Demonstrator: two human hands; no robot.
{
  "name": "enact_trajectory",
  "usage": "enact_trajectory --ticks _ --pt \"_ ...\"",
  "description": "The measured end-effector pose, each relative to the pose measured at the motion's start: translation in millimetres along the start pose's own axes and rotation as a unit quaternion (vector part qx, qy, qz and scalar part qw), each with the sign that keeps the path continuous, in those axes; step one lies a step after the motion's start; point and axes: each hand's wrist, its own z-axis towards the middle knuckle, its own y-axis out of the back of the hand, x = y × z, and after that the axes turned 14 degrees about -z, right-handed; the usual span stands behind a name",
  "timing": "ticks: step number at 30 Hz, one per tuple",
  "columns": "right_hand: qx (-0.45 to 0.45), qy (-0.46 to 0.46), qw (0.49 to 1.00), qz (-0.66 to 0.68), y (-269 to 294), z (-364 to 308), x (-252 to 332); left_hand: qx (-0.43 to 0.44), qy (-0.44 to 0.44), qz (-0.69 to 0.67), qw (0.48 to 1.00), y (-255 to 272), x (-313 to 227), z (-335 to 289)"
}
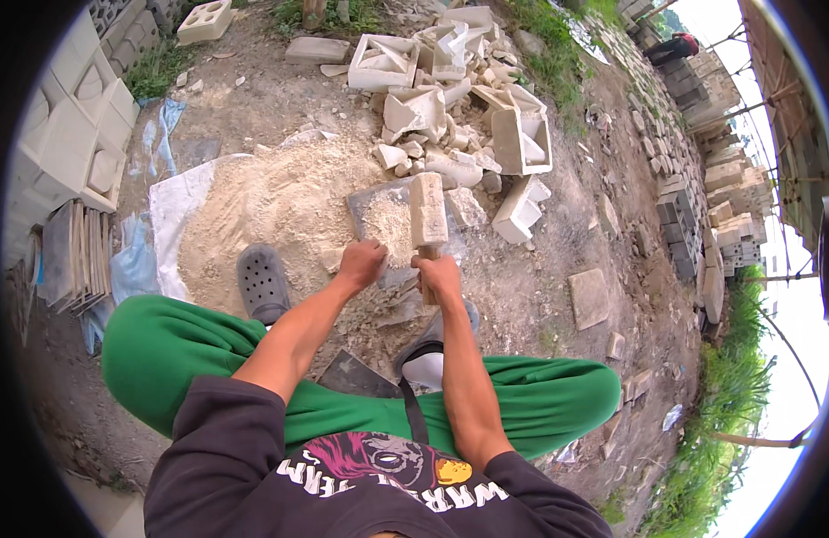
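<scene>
A dust-covered mallet (428, 211) with a blocky head stands out in front of me, and my right hand (440, 276) is wrapped round its handle. Its head hangs over a dark flat slab (368, 204) strewn with pale crushed rubble (389, 224). Beside the rubble, at the slab's near left edge, my left hand (365, 263) is closed with the fingers curled; what it grips, if anything, is hidden. A heap of pale crushed grit (262, 202) spreads left of the slab over a white sheet (170, 211).
Broken pale blocks (423, 112) pile up beyond the slab. Stacked blocks (78, 117) and upright thin boards (78, 260) line the left side. A flat stone (589, 299) lies to the right. My feet in grey clogs (262, 280) flank the work spot. A person (673, 48) is far off at upper right.
</scene>
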Motion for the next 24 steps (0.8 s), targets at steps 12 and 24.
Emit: enact_trajectory --ticks 12,24 --pt "-0.056 0.056 0.993 0.09 33 -33 41 -0.082 0.158 -0.005 0.984 17 20 25" --pt "0.051 -0.01 0.998 -0.037 -62 25 -39 0.069 0.137 0.095 0.984 71 21 -57"
